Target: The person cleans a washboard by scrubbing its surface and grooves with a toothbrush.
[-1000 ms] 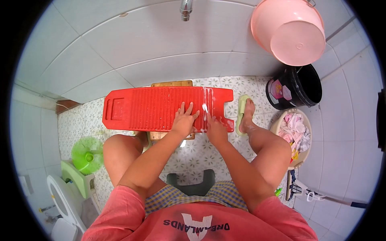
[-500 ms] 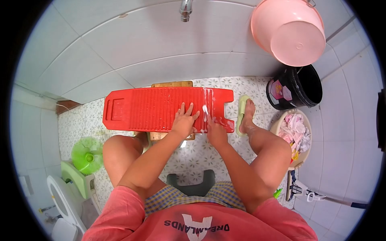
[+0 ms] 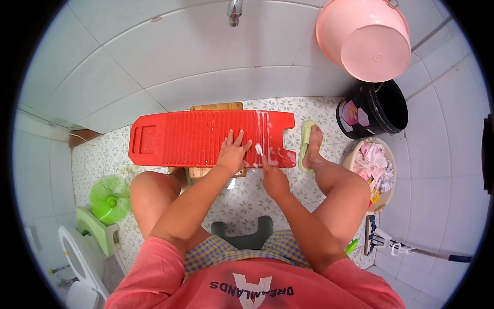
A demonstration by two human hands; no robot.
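Observation:
A red plastic washboard (image 3: 195,139) with ridges lies flat across a wooden stool (image 3: 218,106), its notched end to the right. White suds streak the ridges and surface near that end. My left hand (image 3: 232,154) rests on the washboard, fingers spread over the ridges. In my right hand (image 3: 276,180), at the board's near edge, is a toothbrush (image 3: 259,150). Its white head touches the sudsy ridges, while most of its handle is hidden by my fingers.
A metal tap (image 3: 234,13) juts from the wall ahead. To the right are a pink basin (image 3: 375,51), a black bucket (image 3: 371,110), a tub of clothes (image 3: 347,159) and a squeegee mop (image 3: 393,244). A green brush-like disc (image 3: 110,201) and a toilet (image 3: 77,255) are at left.
My right hand has drawn back toward me, bringing the toothbrush head lower along the ridges. My left hand stays on the washboard. The whole view has shifted slightly.

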